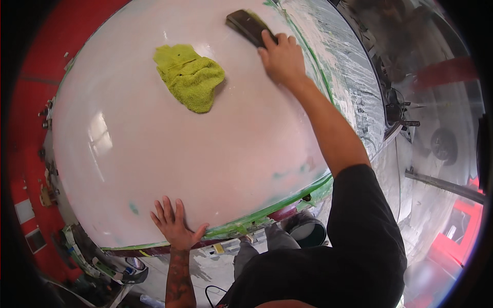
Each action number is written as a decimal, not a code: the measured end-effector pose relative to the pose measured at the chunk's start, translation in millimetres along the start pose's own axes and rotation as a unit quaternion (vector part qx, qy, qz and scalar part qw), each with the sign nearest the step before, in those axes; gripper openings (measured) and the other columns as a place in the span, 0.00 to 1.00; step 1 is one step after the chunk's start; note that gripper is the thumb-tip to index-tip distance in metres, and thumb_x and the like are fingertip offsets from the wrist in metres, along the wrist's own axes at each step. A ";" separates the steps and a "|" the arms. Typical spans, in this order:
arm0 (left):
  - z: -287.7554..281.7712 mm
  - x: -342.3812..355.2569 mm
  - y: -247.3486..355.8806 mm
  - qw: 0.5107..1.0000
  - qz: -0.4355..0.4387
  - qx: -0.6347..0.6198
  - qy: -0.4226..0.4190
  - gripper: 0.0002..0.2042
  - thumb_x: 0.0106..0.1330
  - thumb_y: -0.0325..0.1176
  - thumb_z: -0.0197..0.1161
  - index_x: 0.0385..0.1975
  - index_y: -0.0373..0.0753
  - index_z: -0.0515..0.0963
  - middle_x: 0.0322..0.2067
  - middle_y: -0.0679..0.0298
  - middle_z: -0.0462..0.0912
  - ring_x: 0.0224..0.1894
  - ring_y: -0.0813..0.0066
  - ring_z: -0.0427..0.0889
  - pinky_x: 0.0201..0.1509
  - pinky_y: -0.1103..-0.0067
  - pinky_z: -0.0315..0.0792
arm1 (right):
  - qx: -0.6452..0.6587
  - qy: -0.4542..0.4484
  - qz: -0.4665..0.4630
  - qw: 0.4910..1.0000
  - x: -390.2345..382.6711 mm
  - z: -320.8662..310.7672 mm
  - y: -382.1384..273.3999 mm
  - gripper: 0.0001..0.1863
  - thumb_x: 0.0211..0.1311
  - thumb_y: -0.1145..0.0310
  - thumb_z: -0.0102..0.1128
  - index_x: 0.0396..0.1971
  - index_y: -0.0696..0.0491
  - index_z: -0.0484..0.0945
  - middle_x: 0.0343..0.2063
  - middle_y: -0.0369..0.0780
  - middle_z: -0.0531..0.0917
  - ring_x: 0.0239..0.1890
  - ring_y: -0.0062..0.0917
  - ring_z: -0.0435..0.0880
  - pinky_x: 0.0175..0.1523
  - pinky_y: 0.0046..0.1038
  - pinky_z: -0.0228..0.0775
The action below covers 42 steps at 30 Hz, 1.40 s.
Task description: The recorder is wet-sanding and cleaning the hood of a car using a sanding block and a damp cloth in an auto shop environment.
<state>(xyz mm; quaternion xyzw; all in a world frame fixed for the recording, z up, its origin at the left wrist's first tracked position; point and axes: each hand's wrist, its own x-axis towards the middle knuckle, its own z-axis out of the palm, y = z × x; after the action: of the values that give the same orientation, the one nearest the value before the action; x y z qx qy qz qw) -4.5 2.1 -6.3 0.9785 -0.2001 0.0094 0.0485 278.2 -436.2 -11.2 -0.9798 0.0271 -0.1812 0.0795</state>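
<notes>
blackish bucket looks indistinct inside; right hand grips block, left hand lies splayed.

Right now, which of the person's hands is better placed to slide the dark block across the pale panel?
Probably the right hand: it grips the dark block on the pale panel. The left hand rests palm-down by the panel's near edge, far from the block, with nothing visible in it.

Dark bucket on floor; far right, perhaps wheel, blurred.
</notes>
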 end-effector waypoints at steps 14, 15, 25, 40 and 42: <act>1.9 -1.6 3.7 1.000 -0.018 0.015 0.015 0.50 0.52 0.64 0.67 0.73 0.43 0.61 0.76 0.49 0.51 0.78 0.41 0.45 0.73 0.40 0.35 | 0.204 -0.062 0.058 0.975 -212.0 -93.6 -84.1 0.30 0.64 0.62 0.63 0.65 0.56 0.69 0.53 0.52 0.73 0.50 0.45 0.72 0.53 0.44 0.67; 1.4 -1.8 5.7 1.000 -0.016 0.021 0.017 0.50 0.52 0.64 0.67 0.73 0.43 0.61 0.76 0.49 0.51 0.78 0.41 0.45 0.73 0.40 0.35 | 0.224 -0.037 0.105 0.968 -225.6 -103.0 -87.0 0.30 0.64 0.63 0.63 0.65 0.55 0.69 0.54 0.52 0.72 0.50 0.45 0.72 0.53 0.44 0.66; 18.4 1.2 -3.4 0.965 -0.096 -0.170 0.175 0.27 0.72 0.44 0.57 0.68 0.38 0.66 0.69 0.50 0.62 0.72 0.51 0.58 0.75 0.56 0.48 | 0.298 -0.016 -0.135 0.945 -231.7 -98.3 -164.1 0.35 0.61 0.51 0.66 0.65 0.50 0.69 0.64 0.53 0.68 0.59 0.48 0.71 0.61 0.45 0.66; 26.6 368.5 33.0 0.957 -0.263 -0.114 0.052 0.52 0.53 0.73 0.62 0.75 0.49 0.56 0.71 0.44 0.61 0.71 0.31 0.57 0.71 0.38 0.50 | 0.194 0.005 0.098 0.976 -367.4 -78.2 -22.4 0.39 0.64 0.48 0.61 0.70 0.50 0.63 0.71 0.54 0.61 0.71 0.49 0.64 0.74 0.55 0.48; 25.9 414.2 -26.1 0.957 -0.263 -0.065 0.100 0.50 0.54 0.72 0.64 0.68 0.37 0.66 0.62 0.46 0.75 0.66 0.42 0.70 0.72 0.50 0.57 | 0.225 0.019 0.091 0.970 -351.6 -74.1 -34.1 0.37 0.64 0.49 0.61 0.69 0.50 0.65 0.70 0.53 0.63 0.70 0.47 0.65 0.74 0.52 0.49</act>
<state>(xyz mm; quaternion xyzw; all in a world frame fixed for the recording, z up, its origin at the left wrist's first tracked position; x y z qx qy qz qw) 386.7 -138.4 -18.8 0.9854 0.0697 0.0816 0.1321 -75.7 -384.6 -60.6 -0.9266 0.0758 -0.1933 0.3136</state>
